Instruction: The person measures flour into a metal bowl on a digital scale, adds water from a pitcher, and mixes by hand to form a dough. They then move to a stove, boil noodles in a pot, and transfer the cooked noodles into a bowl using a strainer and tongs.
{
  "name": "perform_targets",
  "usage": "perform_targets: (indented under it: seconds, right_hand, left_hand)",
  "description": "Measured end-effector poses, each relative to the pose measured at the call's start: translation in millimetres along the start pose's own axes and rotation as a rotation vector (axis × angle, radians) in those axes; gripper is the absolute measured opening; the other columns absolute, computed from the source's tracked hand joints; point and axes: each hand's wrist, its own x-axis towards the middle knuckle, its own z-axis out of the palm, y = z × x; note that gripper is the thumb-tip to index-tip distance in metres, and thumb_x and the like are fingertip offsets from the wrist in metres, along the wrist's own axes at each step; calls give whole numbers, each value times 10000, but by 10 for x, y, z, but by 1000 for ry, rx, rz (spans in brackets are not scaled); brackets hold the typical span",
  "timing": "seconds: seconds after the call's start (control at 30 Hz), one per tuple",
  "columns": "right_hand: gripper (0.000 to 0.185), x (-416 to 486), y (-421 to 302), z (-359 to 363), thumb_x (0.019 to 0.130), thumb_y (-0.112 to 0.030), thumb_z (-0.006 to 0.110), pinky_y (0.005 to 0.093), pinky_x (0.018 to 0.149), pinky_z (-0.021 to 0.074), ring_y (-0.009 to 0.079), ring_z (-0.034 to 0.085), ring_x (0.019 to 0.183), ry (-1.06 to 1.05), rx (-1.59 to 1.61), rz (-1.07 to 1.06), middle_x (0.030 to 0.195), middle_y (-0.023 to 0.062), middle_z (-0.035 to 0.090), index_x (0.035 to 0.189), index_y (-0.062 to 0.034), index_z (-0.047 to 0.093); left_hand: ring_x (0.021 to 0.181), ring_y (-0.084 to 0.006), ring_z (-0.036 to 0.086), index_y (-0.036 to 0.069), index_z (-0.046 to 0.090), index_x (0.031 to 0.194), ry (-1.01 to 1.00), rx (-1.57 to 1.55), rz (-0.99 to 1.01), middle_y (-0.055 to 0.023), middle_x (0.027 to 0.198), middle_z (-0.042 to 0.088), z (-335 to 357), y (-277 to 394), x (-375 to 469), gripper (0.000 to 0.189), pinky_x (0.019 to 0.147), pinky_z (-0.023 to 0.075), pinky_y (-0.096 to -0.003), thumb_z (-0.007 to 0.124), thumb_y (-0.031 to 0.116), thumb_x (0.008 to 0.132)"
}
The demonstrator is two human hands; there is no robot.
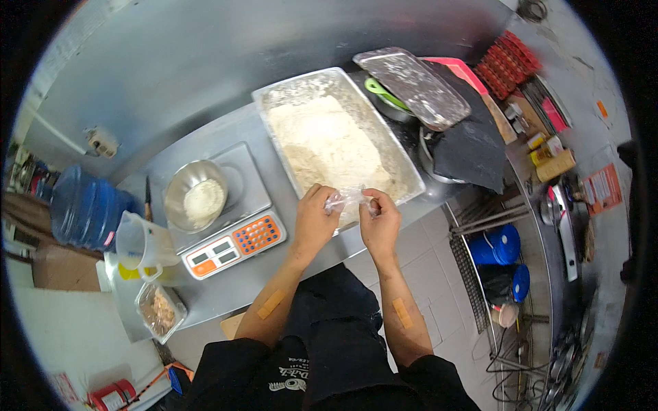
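Note:
Between both hands is a thin, clear plastic bag (349, 197), bunched up. My left hand (320, 216) pinches one side of it and my right hand (379, 218) grips the other. They are above the near edge of a large metal tray (396, 162), whose floor bears a broad heap of pale flour (329, 138). Left of the tray stands a digital scale (234, 246) with an orange keypad. A steel bowl (175, 190) with a mound of white powder (204, 199) sits on its platform.
A plastic measuring jug (139, 241), a big blue water bottle (85, 205) and a clear container of brownish pieces (162, 311) stand at the left. Right of the tray, a dark baking tray (416, 87) lies over a bowl with a green-handled utensil (383, 92). Red egg trays (506, 64) are stacked beyond.

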Motion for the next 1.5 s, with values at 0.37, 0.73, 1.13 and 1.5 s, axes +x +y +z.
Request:
perform_targets:
  seconds: [0.37, 0.73, 1.13, 1.5]
  right_hand:
    - [300, 610, -65, 130, 931, -11, 645, 354, 866, 525, 200, 647, 1013, -293, 1185, 630, 1143, 99, 660, 1225, -53, 611]
    - [137, 965, -78, 918, 895, 68, 667, 206, 677, 465, 47, 587, 754, -445, 594, 233, 850, 7, 664, 978, -30, 620]
    - [238, 992, 155, 138, 865, 50, 713, 177, 570, 377, 16, 485, 640, -512, 847, 241, 771, -47, 578, 1040, -55, 590]
    - [167, 972, 370, 76, 878, 28, 702, 208, 471, 331, 12, 430, 537, -275, 659, 297, 634, -70, 496, 990, -57, 613]
  left_hand:
    - [861, -274, 630, -67, 468, 1131, 33, -815, -436, -189, 1131, 500, 266, -439, 505, 333, 594, 645, -265, 522, -148, 812]
    - [1071, -209, 574, 97, 456, 1475, -212, -695, -399, -132, 1253, 551, -424, -627, 579, 572, 872, 498, -327, 665, 247, 964]
    - [750, -59, 582, 28, 607, 1073, -56, -731, -318, 7, 952, 620, 176, -219, 488, 233, 647, 512, -244, 725, 6, 873]
    - [648, -221, 558, 37, 614, 1000, 126, -58, -140, -104, 789, 548, 387, 333, 316, 254, 599, 472, -339, 692, -41, 771]
